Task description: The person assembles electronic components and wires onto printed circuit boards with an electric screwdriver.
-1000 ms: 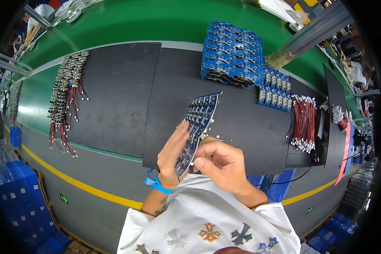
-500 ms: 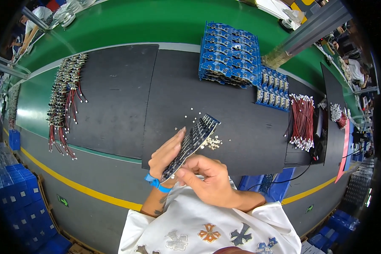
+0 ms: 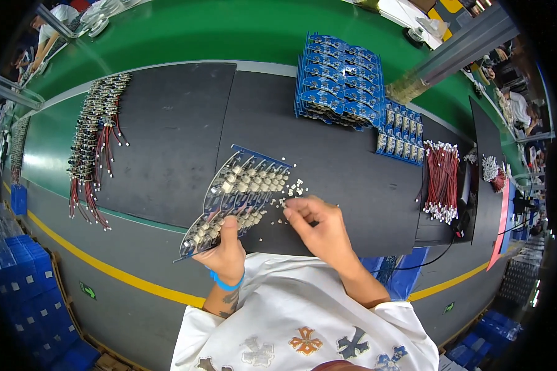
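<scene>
My left hand (image 3: 228, 255) grips the near end of a panel of circuit boards (image 3: 211, 201), thumb on top. The panel is tilted, and rows of cream-coloured connectors on it face up. To its right, small white connectors (image 3: 298, 187) lie loose on the black mat. Thumb and forefinger of my right hand (image 3: 323, 232) come together at the near edge of these loose pieces, closed in a pinch. Whatever sits between those fingertips is too small to make out.
A stack of blue circuit panels (image 3: 340, 80) stands at the back, beside smaller blue boards (image 3: 400, 133) and a metal post (image 3: 452, 55). Red wire bundles (image 3: 441, 179) lie to the right. Finished-looking boards with wires (image 3: 96, 133) line the left.
My left hand has turned the panel from nearly edge-on to face up and swung it left. My right hand has left the panel and moved right to the loose connectors.
</scene>
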A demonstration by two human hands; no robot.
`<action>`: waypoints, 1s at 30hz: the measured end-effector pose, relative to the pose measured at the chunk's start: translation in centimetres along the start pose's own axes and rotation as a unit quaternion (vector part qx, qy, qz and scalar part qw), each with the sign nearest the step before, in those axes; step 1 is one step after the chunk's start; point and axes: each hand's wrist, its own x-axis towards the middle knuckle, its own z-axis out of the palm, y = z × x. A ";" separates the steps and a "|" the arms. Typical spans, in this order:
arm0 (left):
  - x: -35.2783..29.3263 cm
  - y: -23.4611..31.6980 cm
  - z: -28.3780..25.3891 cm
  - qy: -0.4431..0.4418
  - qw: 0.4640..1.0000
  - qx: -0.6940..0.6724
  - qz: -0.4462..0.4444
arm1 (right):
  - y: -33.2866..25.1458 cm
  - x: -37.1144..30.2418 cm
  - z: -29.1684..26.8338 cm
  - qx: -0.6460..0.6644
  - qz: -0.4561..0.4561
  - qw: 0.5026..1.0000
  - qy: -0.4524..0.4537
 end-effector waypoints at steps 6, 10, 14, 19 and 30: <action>-0.5 0.5 -0.4 -0.065 0.994 -0.061 -0.065 | 0.1 1.3 0.4 0.177 0.078 0.980 0.051; -0.7 2.0 1.5 -0.136 0.980 -0.073 -0.126 | 0.2 1.4 0.5 0.239 0.113 0.962 0.069; -2.2 -0.3 0.9 -0.123 0.989 0.048 -0.063 | 0.7 1.6 1.1 0.227 0.110 0.965 0.077; 0.0 -0.7 1.6 -0.217 0.940 0.092 0.246 | 0.6 1.5 0.4 0.203 0.126 0.969 0.056; -0.4 -0.2 1.1 -0.212 0.956 0.131 0.155 | -1.0 1.9 -2.0 0.174 0.175 0.969 -0.012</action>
